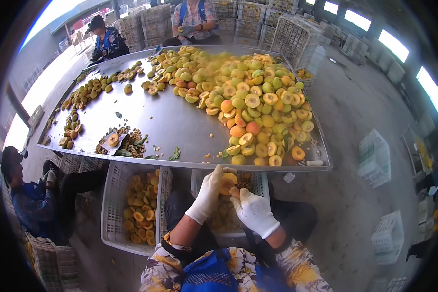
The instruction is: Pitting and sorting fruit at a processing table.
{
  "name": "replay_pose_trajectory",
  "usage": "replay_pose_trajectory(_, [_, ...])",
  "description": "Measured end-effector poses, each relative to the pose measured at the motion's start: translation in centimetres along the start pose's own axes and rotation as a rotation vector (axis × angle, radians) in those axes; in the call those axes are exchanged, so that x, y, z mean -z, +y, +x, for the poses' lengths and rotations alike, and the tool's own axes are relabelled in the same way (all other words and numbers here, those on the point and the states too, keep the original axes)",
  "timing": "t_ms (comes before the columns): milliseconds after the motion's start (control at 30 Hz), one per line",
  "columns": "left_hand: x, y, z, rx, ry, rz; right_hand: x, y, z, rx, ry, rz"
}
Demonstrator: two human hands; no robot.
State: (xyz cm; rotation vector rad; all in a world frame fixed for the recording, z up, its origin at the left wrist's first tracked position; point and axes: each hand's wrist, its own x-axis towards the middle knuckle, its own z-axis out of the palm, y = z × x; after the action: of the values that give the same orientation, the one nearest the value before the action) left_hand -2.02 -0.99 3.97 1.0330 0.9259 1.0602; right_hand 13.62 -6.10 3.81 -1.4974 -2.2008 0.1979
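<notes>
My left hand (208,195), in a white glove, holds a halved yellow stone fruit (227,182), an apricot or peach, with its cut face towards me. My right hand (254,211), also gloved in white, is closed around a small brownish piece (234,192) that meets the fruit's lower edge. Whether that piece is a tool's handle cannot be made out. Both hands are just below the near rim of a metal table (175,120), above a plastic crate (260,186) between my knees. Pale bits and some fruit lie in this crate, partly hidden by my hands.
A large heap of whole and halved fruit (255,106) covers the table's right side. Pits and leaves (131,140) form a pile at its near left. Left of my legs, a white crate (109,215) holds fruit halves. Other people sit around the table; stacked crates (250,14) stand behind.
</notes>
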Motion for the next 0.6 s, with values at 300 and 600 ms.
replay_pose_trajectory(300, [0.6,0.0,0.5,0.065,0.024,0.097,0.0,-0.3,0.0,0.074,-0.020,-0.044])
replay_pose_trajectory(600, [1.1,-1.4,1.5,0.160,0.178,0.377,-2.5,-0.2,-0.7,-0.056,-0.037,0.263])
